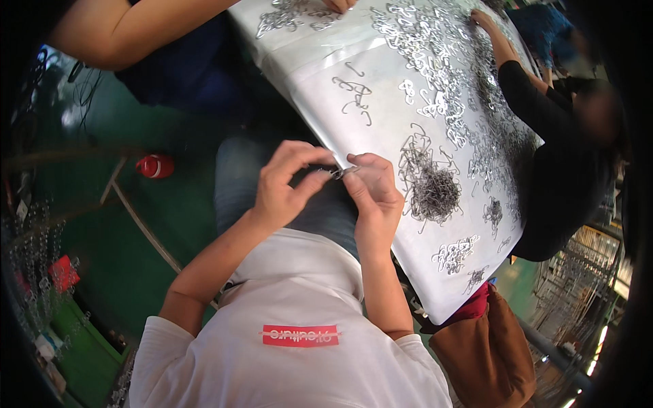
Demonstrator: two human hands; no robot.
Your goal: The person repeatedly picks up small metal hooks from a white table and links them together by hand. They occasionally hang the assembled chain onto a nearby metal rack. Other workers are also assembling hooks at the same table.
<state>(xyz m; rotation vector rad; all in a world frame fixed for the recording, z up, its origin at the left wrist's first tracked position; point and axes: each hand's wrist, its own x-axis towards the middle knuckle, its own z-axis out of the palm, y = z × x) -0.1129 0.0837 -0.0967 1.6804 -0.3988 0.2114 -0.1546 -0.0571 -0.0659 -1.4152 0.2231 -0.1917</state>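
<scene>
Over my lap, at the near edge of a white-covered table, my two hands meet. Thumb and fingers of my left hand pinch a small metal hook piece. My right hand grips the same piece from the other side, its thumb against it. Whether it is one wire part or two joined is too small to tell. Just right of my hands lies a dense heap of dark wire hooks. Several loose hooks lie farther up the table.
Shiny metal hooks spread across the far table. A person in black reaches in from the right; another person's bare arm enters at upper left. Smaller hook piles lie near the corner. Brown cloth hangs beside it; a red container stands left.
</scene>
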